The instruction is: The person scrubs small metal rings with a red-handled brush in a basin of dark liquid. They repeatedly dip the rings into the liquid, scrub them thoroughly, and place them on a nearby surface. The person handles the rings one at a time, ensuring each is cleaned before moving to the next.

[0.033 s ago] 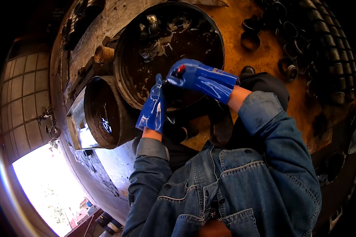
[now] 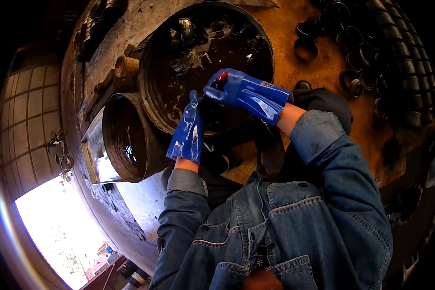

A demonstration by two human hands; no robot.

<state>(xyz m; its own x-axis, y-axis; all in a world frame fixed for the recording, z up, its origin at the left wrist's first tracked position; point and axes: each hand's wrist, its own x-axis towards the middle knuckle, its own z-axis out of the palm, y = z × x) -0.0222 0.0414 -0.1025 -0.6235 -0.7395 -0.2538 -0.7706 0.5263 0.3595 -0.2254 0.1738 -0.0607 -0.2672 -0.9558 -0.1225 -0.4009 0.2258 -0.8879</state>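
Note:
Both my hands wear long blue rubber gloves, wet and shiny, over the near part of a large round drum (image 2: pixel 149 104) with dark liquid in it. My right hand (image 2: pixel 229 87) is closed around a tool with a red handle (image 2: pixel 221 77); only a bit of red shows at the fist, and the tool's working end is lost in shadow. Just left of it, my left hand (image 2: pixel 186 129) is closed at the side of something dark between the hands, too dim to name. Several wet metal parts (image 2: pixel 186 30) stick up from the liquid at the drum's far side.
A smaller open drum (image 2: pixel 147 140) adjoins the big one on the left, near a rusty cylinder (image 2: pixel 126 66). Metal rings (image 2: pixel 306 50) lie on the brown floor at right. Beyond them, dark cylindrical parts (image 2: pixel 405 58) stand in rows. My knees flank the big drum's near side.
My right hand has turned and lifted slightly, and the red handle has tipped up with it. My left hand has hardly moved.

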